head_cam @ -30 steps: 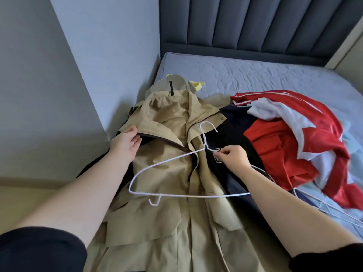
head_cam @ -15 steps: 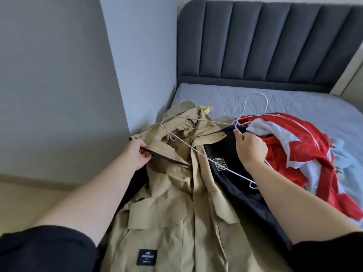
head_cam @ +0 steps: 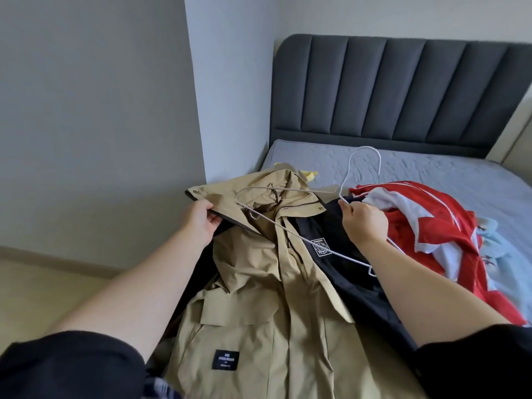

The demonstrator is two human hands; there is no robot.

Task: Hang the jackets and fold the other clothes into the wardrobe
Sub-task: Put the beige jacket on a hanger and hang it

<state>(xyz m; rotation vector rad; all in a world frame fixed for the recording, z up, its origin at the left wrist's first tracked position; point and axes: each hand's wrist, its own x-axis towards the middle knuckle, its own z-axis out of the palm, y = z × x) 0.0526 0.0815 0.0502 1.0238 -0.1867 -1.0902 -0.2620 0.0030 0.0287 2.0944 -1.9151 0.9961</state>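
A tan jacket [head_cam: 259, 298] lies open on the bed's near left corner, with a black label low on its front. My left hand [head_cam: 200, 218] pinches the jacket's left collar flap and lifts it. My right hand [head_cam: 364, 221] grips a white wire hanger [head_cam: 288, 228] at the base of its hook. The hook points up and away, and the hanger's left shoulder reaches over the jacket's collar and hood. Under the tan jacket's right side lies a black jacket [head_cam: 354, 275] with a small white logo patch.
A red and white garment [head_cam: 431, 226] is heaped on the right, with pale blue cloth [head_cam: 501, 251] beside it. Something yellow [head_cam: 395, 174] peeks out behind the hood. The grey mattress [head_cam: 417, 165] and dark padded headboard [head_cam: 403, 87] lie beyond; a wall corner [head_cam: 195, 90] stands left.
My right hand has raised the hanger from flat on the jacket and carried it toward the collar, hook upward. My left hand has taken hold of the collar flap and lifted it.
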